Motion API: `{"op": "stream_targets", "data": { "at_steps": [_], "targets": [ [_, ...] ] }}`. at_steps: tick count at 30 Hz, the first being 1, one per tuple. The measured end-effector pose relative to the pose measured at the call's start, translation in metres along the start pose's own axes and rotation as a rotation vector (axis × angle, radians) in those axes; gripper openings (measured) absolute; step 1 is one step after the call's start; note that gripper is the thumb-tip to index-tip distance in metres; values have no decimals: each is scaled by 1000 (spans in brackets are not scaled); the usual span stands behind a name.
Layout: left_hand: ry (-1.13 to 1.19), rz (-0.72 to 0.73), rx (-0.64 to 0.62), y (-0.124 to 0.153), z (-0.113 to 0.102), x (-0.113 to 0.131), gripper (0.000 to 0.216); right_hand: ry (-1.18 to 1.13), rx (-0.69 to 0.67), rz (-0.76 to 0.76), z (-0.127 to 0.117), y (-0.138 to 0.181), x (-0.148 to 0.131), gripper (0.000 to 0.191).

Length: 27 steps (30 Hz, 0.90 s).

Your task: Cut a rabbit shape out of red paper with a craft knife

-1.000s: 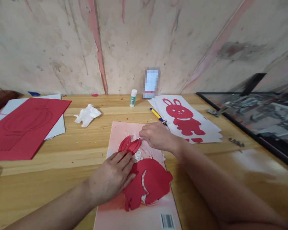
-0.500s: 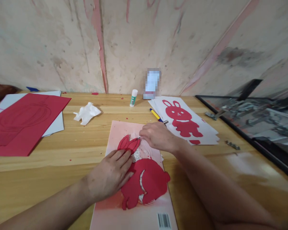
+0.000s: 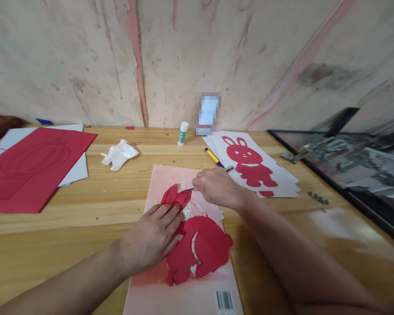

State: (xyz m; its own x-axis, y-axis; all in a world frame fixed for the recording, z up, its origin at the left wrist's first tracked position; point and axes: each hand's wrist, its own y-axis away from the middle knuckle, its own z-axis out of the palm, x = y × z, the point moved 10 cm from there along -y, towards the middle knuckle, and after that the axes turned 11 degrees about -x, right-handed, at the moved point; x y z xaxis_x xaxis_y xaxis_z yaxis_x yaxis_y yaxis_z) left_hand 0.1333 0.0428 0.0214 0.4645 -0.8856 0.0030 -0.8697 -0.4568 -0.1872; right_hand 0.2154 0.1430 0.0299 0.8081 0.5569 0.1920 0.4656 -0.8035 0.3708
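A red paper rabbit cut-out (image 3: 202, 247) lies on a pink board (image 3: 164, 299) on the wooden table. My left hand (image 3: 153, 238) lies flat on the rabbit's head, fingers stretched out beside the ears. My right hand (image 3: 216, 187) is closed round a thin craft knife (image 3: 191, 189), whose metal tip touches the tip of the red ears (image 3: 176, 197). White scored marks show on the board near the ears.
A white sheet with a finished red rabbit (image 3: 248, 162) and a yellow-blue pen (image 3: 214, 157) lie behind my right hand. A glue stick (image 3: 182, 133), crumpled tissue (image 3: 118, 155), red card (image 3: 29, 168) at left, black-framed picture (image 3: 348, 162) at right.
The view dropped slightly after the first frame. Both hands stay in place on the rabbit; my right hand shifted a little at the ear tip.
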Motion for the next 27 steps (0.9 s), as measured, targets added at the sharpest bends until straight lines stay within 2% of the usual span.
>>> {"op": "stream_targets", "data": {
  "at_steps": [6, 11, 17, 27],
  "targets": [
    [-15, -4, -24, 0, 2, 1, 37, -7, -15, 13, -1, 1, 1, 25],
    [-71, 58, 51, 3, -10, 9, 35, -96, 104, -50, -13, 9, 2, 26],
    [-62, 92, 99, 6, -18, 12, 32, -200, 112, -218, -16, 14, -17, 21],
    [-49, 124, 96, 8, -16, 14, 28, -81, 116, -323, -7, 12, -50, 14]
  ]
}}
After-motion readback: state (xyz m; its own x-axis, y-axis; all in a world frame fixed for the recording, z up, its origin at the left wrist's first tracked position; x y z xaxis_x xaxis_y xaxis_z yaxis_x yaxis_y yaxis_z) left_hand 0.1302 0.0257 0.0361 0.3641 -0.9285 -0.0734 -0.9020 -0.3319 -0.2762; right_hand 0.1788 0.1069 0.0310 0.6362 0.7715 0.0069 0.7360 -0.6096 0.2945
